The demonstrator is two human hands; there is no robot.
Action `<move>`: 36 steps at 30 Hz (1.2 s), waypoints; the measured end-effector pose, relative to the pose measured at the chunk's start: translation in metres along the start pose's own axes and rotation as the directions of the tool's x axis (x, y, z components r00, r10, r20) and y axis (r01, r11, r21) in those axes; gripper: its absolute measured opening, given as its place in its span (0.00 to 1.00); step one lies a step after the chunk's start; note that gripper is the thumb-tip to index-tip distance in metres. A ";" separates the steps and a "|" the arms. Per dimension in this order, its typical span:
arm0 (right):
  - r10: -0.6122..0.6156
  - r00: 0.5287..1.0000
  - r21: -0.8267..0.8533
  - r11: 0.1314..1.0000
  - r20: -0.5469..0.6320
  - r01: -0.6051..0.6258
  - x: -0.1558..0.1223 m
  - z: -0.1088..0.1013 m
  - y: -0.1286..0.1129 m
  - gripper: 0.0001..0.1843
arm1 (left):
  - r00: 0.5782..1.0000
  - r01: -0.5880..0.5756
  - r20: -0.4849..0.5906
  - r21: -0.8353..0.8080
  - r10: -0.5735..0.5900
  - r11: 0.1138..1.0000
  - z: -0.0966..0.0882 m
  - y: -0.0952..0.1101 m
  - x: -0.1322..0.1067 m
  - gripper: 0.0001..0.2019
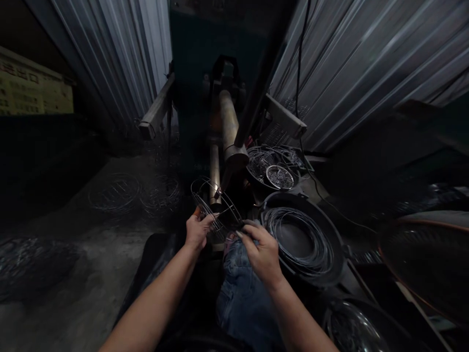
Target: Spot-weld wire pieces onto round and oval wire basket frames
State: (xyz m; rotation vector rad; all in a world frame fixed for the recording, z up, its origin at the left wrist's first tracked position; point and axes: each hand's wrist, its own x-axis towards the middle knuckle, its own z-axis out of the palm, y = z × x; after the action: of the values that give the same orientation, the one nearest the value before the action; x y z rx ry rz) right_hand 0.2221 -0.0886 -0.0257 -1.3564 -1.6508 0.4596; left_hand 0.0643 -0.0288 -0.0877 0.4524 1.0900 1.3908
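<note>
A round wire frame (214,205), made of thin rings and cross wires, is held up in front of a welding machine's copper arm (228,122). My left hand (197,230) grips the frame's lower left edge, fingers closed round the wire. My right hand (261,249) pinches the frame's lower right edge, fingers closed. The frame's upper part sits right by the machine's lower electrode (215,171). My knee in blue jeans (238,288) is below the hands.
A black basin (330,264) holding coiled wire rings sits right of my hands. Behind it another basin (256,178) holds wire pieces. Finished wire frames (115,193) lie on the concrete floor at left. Corrugated metal walls stand behind. More dark tubs are at the right.
</note>
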 end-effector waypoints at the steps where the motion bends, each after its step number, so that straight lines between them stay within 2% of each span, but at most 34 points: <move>1: -0.009 1.000 0.001 1.000 -0.001 0.009 0.002 0.002 -0.001 0.06 | 0.999 0.034 -0.010 -0.019 -0.035 0.999 0.001 0.001 0.000 0.30; 4: -0.040 0.999 0.001 0.999 0.002 0.040 0.016 0.009 -0.009 0.07 | 0.995 0.095 -0.040 -0.038 -0.096 0.995 0.002 0.004 0.001 0.33; 7: -0.072 0.997 -0.005 0.997 0.025 0.073 0.029 0.012 -0.017 0.09 | 0.987 0.152 -0.048 -0.041 -0.154 0.988 0.003 0.004 0.004 0.31; 12: -0.059 0.996 0.034 0.998 0.071 0.057 0.041 0.014 -0.022 0.08 | 0.976 0.212 -0.023 -0.083 -0.214 0.974 0.005 0.003 0.011 0.29; 19: 0.022 0.998 0.068 0.997 0.062 -0.026 0.057 0.015 -0.023 0.07 | 0.973 0.221 -0.060 -0.041 -0.223 0.974 0.011 0.005 0.019 0.28; 27: 0.142 0.962 0.191 0.963 0.233 -0.188 0.065 0.003 -0.014 0.06 | 0.961 0.264 -0.078 -0.020 -0.265 0.964 0.009 0.005 0.018 0.28; 30: 0.230 0.920 0.264 0.911 0.318 -0.318 0.066 0.000 -0.013 0.06 | 0.959 0.271 -0.076 -0.022 -0.272 0.962 0.008 0.004 0.019 0.29; 32: 0.253 0.903 0.280 0.891 0.348 -0.357 0.066 -0.001 -0.013 0.07 | 0.959 0.273 -0.070 -0.023 -0.274 0.962 0.007 0.003 0.019 0.29; 34: 0.223 0.921 0.255 0.916 0.320 -0.310 0.065 0.000 -0.014 0.06 | 0.960 0.271 -0.065 -0.020 -0.272 0.962 0.007 0.004 0.019 0.29; 36: 0.156 0.953 0.209 0.954 0.259 -0.213 0.062 0.001 -0.015 0.05 | 0.961 0.269 -0.063 -0.012 -0.269 0.963 0.007 0.005 0.018 0.28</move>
State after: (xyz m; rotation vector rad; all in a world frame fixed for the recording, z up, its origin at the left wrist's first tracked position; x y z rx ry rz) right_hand 0.2148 -0.0367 0.0111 -1.3218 -1.6046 0.9341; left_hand 0.0642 -0.0087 -0.0861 0.2465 1.1550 1.1727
